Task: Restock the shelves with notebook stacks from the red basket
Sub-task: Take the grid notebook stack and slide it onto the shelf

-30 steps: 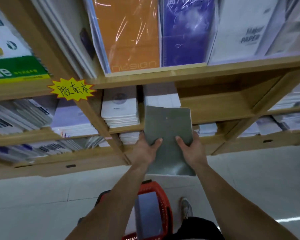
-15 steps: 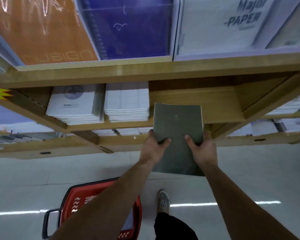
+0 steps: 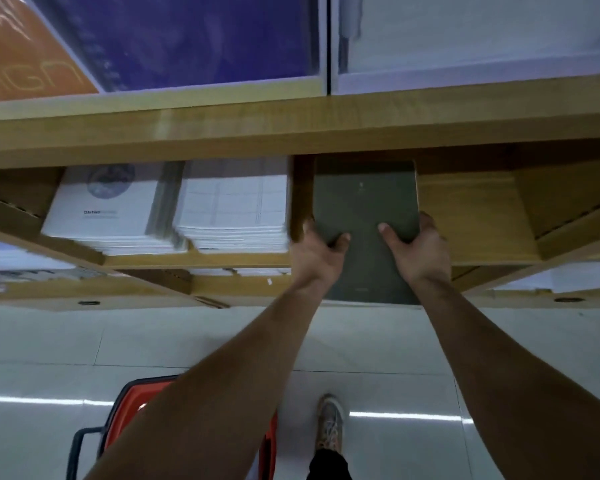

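Hands hold a grey stack (image 3: pixel 364 206) of notebooks at the wooden shelf (image 3: pixel 291 129). The left hand (image 3: pixel 317 252) grips the stack's left edge and the right hand (image 3: pixel 418 251) its right edge, both at about the middle of its length. Each thumb lies flat on the cover, pointing inward, the left thumb (image 3: pixel 340 239) a little nearer the person than the right thumb (image 3: pixel 383 228). The other fingers curl round the edges and go under the stack, out of sight.

The far end of the stack is inside a shelf compartment, tucked under the board above. The near end juts out past the shelf front, over the floor (image 3: pixel 153 341). Whether its underside rests on the shelf board cannot be told.

Left of it in the same compartment, past a narrow strip of bare wood, lie two white stacks side by side: a gridded one (image 3: pixel 236 209) nearer, and one with a round print (image 3: pixel 101 209) beyond. To the right the board (image 3: pixel 471 216) is bare wood.

On the shelf above lie an orange pad (image 3: pixel 25 60), a purple pad (image 3: pixel 187 39) and a white pack (image 3: pixel 465 39).

The red basket (image 3: pixel 132 410) sits on the floor at lower left, half hidden behind the left forearm, its dark handle (image 3: pixel 80 445) toward the left. A shoe (image 3: pixel 330 422) stands just right of it.
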{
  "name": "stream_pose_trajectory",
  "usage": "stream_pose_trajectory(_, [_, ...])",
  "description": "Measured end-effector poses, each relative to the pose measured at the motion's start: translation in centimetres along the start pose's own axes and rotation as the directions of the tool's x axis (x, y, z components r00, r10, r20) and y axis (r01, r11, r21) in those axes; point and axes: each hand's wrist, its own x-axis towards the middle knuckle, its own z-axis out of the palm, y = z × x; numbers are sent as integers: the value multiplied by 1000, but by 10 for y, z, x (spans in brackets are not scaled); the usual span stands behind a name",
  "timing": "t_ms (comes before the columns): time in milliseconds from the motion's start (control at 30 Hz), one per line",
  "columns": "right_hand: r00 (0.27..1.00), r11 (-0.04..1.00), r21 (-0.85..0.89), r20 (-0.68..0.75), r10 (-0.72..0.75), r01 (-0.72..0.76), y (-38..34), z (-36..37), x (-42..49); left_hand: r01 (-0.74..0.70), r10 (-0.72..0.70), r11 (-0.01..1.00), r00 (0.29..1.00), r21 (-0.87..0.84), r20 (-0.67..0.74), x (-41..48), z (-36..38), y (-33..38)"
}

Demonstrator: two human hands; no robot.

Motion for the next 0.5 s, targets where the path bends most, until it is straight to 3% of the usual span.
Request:
stream_pose_trajectory(133, [1000, 1000, -18, -10, -18, 18, -1, 4, 16, 5, -5, 1000, 1000, 9, 11, 17, 6, 0])
stream_pose_trajectory(333, [995, 980, -189, -63, -77, 64, 2, 14, 27, 35, -34, 998, 999, 61, -22, 25, 17, -11])
stream_pose_trajectory(500, [1000, 992, -130, 4, -9, 9, 3, 13, 26, 39, -39, 999, 999, 22, 4, 13, 15, -14])
